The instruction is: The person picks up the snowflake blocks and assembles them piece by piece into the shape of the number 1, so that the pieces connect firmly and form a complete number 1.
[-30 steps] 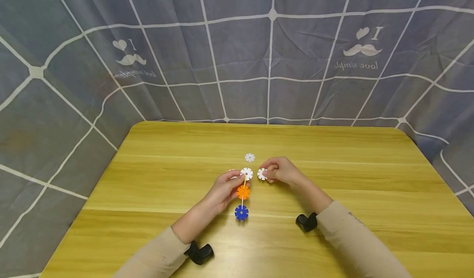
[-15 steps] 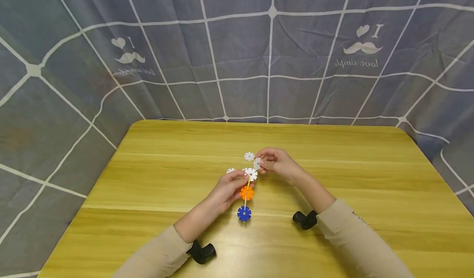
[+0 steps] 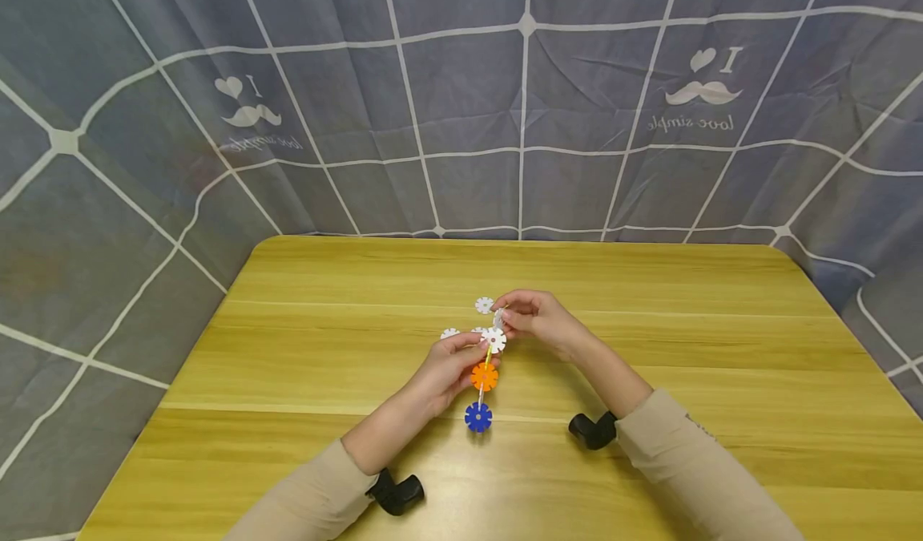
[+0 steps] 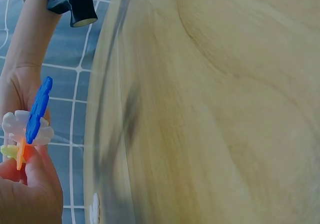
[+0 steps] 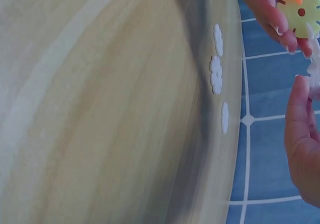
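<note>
My left hand point(image 3: 450, 365) pinches a chain of notched interlocking discs near its upper end. Lowest in the chain is a blue disc point(image 3: 478, 417); an orange disc point(image 3: 485, 377) sits above it, with a pale disc edge-on between them. A yellow disc point(image 5: 300, 13), edge-on in the head view, links the orange one to a white disc point(image 3: 494, 339) at the top. My right hand point(image 3: 537, 316) pinches another white disc point(image 3: 498, 320), tilted, its edge right at the chain's top disc. In the left wrist view the blue disc point(image 4: 39, 110) partly covers the discs behind it.
Several loose white discs lie flat on the wooden table point(image 3: 649, 308): a far disc point(image 3: 484, 305) and a left disc point(image 3: 450, 333) show beyond the hands. Black wrist cameras point(image 3: 593, 430) hang under both sleeves. A grey gridded curtain point(image 3: 476, 108) stands behind the table.
My right hand has moved left and slightly away with its white disc, which has turned nearly edge-on and met the chain's top. The left hand has shifted slightly right with the chain.
</note>
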A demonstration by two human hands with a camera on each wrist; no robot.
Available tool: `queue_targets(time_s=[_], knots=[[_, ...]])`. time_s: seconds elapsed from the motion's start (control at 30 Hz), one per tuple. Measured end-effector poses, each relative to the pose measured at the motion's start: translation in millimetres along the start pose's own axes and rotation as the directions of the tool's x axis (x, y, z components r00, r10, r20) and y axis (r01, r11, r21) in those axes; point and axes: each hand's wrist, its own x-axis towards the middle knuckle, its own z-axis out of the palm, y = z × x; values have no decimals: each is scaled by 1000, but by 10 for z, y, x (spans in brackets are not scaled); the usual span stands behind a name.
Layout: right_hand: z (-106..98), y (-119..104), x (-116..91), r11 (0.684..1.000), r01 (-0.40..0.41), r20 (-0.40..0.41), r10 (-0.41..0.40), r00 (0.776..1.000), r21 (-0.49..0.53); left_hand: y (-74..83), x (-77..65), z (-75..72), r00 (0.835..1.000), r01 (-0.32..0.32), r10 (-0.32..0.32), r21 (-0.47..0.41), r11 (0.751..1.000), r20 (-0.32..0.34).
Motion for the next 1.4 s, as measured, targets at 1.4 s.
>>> queue_targets(time_s=[1.4], knots=[[139, -54, -30, 999, 48, -14, -48, 999, 22, 28, -46, 71, 988, -117, 120, 39, 992, -99]])
